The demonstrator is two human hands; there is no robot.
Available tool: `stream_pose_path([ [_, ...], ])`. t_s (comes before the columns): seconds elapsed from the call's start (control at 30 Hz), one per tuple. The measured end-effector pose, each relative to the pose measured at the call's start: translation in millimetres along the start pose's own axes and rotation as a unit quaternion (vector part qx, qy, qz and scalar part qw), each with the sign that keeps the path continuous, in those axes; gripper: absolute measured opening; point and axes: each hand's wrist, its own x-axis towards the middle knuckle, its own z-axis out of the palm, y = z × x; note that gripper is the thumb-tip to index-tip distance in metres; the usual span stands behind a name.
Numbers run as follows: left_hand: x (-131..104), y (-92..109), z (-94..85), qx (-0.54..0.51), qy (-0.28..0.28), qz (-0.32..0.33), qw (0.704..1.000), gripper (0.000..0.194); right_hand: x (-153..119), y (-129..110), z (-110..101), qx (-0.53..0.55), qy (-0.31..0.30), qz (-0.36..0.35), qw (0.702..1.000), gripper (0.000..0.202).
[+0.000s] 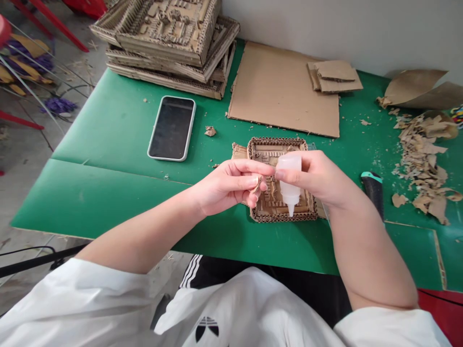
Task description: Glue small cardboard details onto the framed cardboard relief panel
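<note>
My left hand (238, 182) pinches a small curled scrap of brown cardboard (257, 184) between thumb and fingers. Beside it, my right hand (307, 173) grips a translucent white squeeze bottle (290, 180), its nozzle pointing down. The fingertips of both hands are close together; whether they touch is unclear. Below the hands lies a small rectangular cardboard tray (285, 218) with a corrugated rim and small cardboard pieces inside. Hands and bottle hide part of the tray's middle.
A phone (171, 128) lies left of the hands on the green table (108, 144). Stacked cardboard trays (166, 67) stand behind it. A flat cardboard sheet (282, 91) is at the back. Right are a black-and-teal tool handle (372, 190) and paper scraps (427, 164).
</note>
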Motion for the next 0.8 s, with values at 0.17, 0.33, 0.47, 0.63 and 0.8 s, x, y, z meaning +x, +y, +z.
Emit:
stream_pose_path([
  [0.17, 0.6, -0.3, -0.1, -0.002, 0.002, -0.003, 1.000, 0.020, 0.2, 0.9, -0.3, -0.004, 0.009, -0.004, 1.000, 0.045],
  [0.33, 0.2, 0.2, 0.8, 0.000, -0.010, -0.004, 1.000, 0.019, 0.6, 3.2, -0.2, -0.010, 0.023, -0.009, 1.000, 0.043],
  [0.47, -0.1, 1.2, -0.2, 0.005, -0.013, 0.003, 1.000, 0.020, 0.4, 3.7, 0.0, -0.014, 0.029, -0.005, 0.999, 0.045],
  [0.63, 0.2, 1.5, -0.6, 0.005, 0.000, -0.003, 1.000, 0.020, -0.2, 4.9, -0.7, -0.027, 0.039, -0.007, 0.999, 0.043],
  [0.8, 0.1, 1.3, 0.2, 0.004, 0.002, -0.006, 1.000, 0.020, -1.1, 3.2, -0.5, -0.046, 0.062, 0.002, 0.997, 0.042],
])
